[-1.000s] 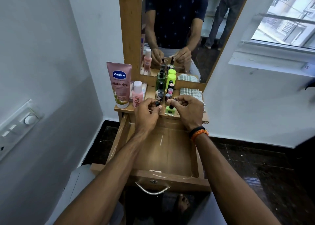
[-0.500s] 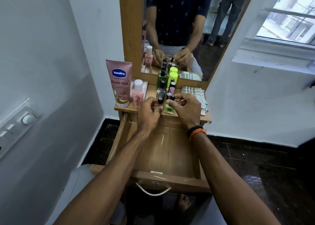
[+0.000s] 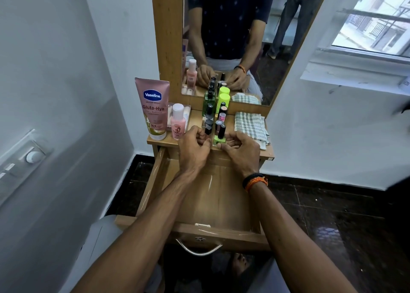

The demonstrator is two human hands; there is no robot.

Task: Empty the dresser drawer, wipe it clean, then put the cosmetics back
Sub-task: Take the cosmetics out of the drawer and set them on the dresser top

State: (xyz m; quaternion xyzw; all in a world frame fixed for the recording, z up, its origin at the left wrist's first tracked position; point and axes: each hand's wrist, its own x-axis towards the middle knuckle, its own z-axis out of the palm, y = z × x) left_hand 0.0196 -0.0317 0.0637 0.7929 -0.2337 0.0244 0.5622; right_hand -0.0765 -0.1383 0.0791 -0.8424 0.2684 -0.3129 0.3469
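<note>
Dresser drawer (image 3: 213,201) pulled fully out, wooden floor bare, metal handle (image 3: 198,250) at front edge; cosmetics all up on the dresser top (image 3: 165,140) in front of the mirror (image 3: 235,37).

Left hand (image 3: 195,153) at the front edge of the top, fingers curled around a small dark-capped bottle (image 3: 208,130); grip partly hidden by the knuckles.

Right hand (image 3: 241,151), black and orange wristbands (image 3: 255,181), fingers curled; fingertips pinch the base of a green nail polish bottle (image 3: 219,137) with black cap, standing upright on the top.

Behind these, two rows of small bottles and lipsticks running back to the mirror; tall green glass bottle (image 3: 208,103) and neon yellow-green bottle (image 3: 223,102) at the rear.

Left side: pink Vaseline tube (image 3: 153,108) upright on its cap; pink bottle with white cap (image 3: 178,121) just beside it.

Right side: checked cloth (image 3: 250,125), folded, lying flat.
</note>
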